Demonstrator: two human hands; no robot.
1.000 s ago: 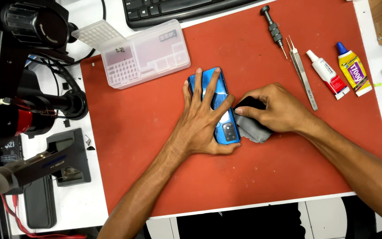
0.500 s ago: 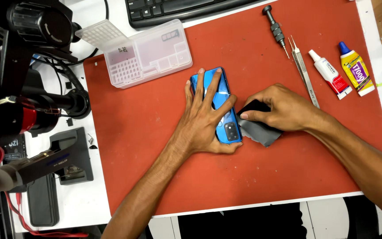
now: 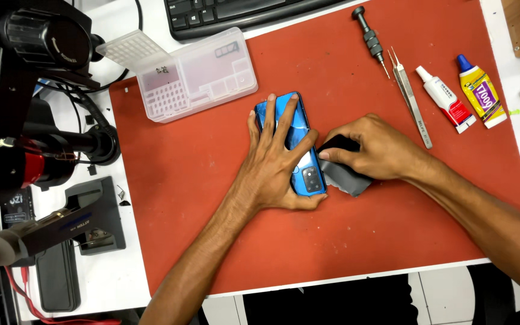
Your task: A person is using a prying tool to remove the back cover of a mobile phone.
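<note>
The left hand (image 3: 275,171) lies flat, fingers spread, pressing the blue phone (image 3: 293,141) onto the red mat (image 3: 200,198). Just beside it, the right hand (image 3: 371,147) pinches a grey cloth (image 3: 344,180) against the phone's edge. Beyond the right hand lie tweezers (image 3: 411,99), a screwdriver (image 3: 371,39) and two glue tubes (image 3: 461,96); beyond the left, a clear parts box (image 3: 194,75).

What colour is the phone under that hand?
Glossy blue: the phone shows best in the head view.

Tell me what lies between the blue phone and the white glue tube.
In the head view, between blue phone and white glue tube: the right hand on a grey cloth, then tweezers.
</note>
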